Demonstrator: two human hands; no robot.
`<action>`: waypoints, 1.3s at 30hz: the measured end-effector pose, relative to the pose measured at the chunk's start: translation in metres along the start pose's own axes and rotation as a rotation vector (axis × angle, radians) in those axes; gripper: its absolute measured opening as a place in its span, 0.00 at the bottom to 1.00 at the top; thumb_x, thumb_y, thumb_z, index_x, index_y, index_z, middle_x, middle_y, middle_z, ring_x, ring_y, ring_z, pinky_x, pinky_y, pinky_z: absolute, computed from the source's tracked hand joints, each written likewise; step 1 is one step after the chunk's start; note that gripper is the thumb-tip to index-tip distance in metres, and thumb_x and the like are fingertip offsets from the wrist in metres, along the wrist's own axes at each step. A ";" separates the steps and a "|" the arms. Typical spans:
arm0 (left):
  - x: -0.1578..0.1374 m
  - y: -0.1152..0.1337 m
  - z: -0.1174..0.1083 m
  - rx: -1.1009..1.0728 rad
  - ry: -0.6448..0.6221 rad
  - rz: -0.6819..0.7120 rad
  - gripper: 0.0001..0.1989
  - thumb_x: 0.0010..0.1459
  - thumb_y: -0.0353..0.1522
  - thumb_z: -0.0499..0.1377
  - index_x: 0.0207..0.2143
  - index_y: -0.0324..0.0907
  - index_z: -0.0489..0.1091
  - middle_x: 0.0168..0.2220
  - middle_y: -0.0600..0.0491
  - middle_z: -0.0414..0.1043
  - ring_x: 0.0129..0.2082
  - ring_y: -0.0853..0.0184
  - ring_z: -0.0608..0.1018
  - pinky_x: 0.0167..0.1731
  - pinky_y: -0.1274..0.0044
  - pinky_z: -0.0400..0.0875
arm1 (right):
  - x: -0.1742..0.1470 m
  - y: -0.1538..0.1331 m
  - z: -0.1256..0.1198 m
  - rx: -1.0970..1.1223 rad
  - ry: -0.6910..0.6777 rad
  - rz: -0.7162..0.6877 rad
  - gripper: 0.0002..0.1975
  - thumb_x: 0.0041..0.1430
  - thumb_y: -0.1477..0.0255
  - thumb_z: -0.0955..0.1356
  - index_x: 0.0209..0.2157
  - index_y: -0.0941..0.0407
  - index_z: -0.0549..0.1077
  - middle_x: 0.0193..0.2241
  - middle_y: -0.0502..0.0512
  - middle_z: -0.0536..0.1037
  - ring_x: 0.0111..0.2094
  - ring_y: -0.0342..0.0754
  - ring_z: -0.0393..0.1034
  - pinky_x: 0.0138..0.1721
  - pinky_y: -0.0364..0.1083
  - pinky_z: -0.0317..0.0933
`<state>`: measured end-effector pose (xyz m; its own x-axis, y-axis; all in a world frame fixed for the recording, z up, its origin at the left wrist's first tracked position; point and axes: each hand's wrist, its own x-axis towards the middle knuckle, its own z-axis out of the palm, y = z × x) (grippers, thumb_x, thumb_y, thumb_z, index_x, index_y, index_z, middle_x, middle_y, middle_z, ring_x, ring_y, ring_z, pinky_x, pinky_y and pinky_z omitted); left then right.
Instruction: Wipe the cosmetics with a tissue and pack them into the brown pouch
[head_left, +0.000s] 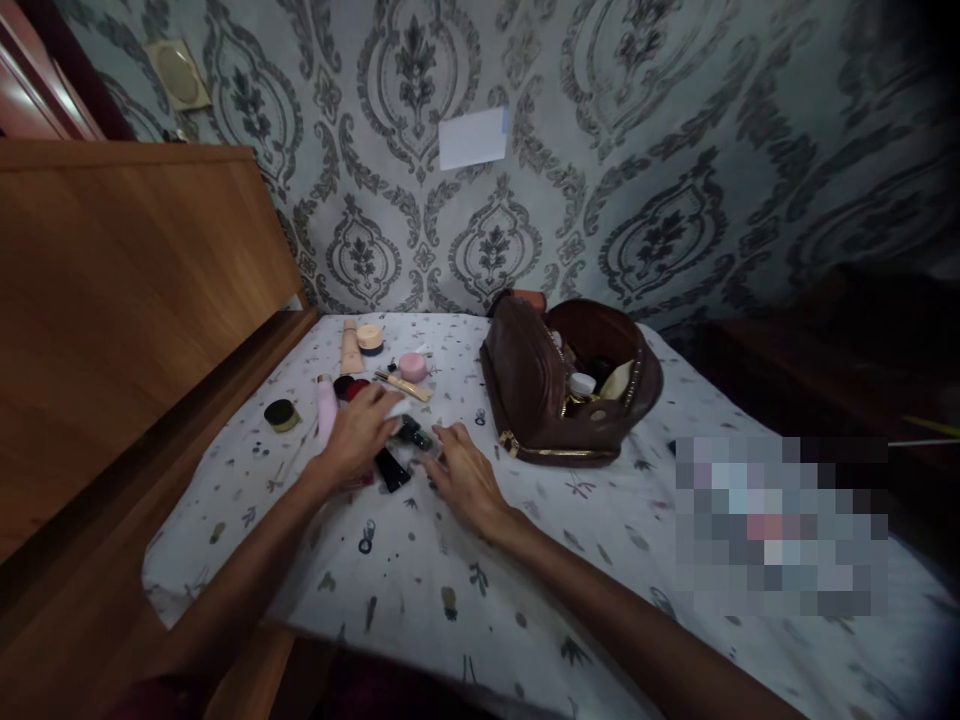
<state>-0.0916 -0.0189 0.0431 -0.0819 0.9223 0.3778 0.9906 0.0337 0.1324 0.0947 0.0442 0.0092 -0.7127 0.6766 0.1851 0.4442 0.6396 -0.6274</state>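
Among small cosmetics on the cloth, my left hand [364, 432] curls its fingers over a whitish item [402, 408] that I cannot make out. My right hand [466, 475] faces it with bent fingers and thumb at a small clear thing, partly hidden. Between the hands is a small dark green bottle [415, 433]; whether either hand grips it is unclear. A black tube [391, 468] lies just below. Beside my left hand are a pale pink tube [326, 405] and round black and red items, partly covered. Makeup brushes [409, 386] lie beyond the fingers.
An open brown bag [525, 400] with several items inside stands to the right. Farther back are a pink jar [412, 367], a cream jar [370, 339] and a beige tube [350, 348]. A dark-lidded jar [281, 414] sits left, near a wooden panel [142, 300]. Patterned wallpaper rises behind.
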 end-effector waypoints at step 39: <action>-0.003 0.016 0.031 -0.019 0.033 -0.005 0.14 0.67 0.36 0.48 0.41 0.40 0.71 0.46 0.44 0.73 0.48 0.57 0.75 0.46 0.67 0.73 | -0.007 0.038 0.020 0.766 0.316 0.070 0.12 0.53 0.66 0.69 0.38 0.56 0.77 0.33 0.56 0.79 0.34 0.49 0.73 0.38 0.47 0.68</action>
<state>-0.0724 -0.0093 0.0154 -0.0910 0.9089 0.4069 0.9880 0.0311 0.1515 0.1058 0.0561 -0.0310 -0.4606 0.8490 0.2588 -0.0922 0.2443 -0.9653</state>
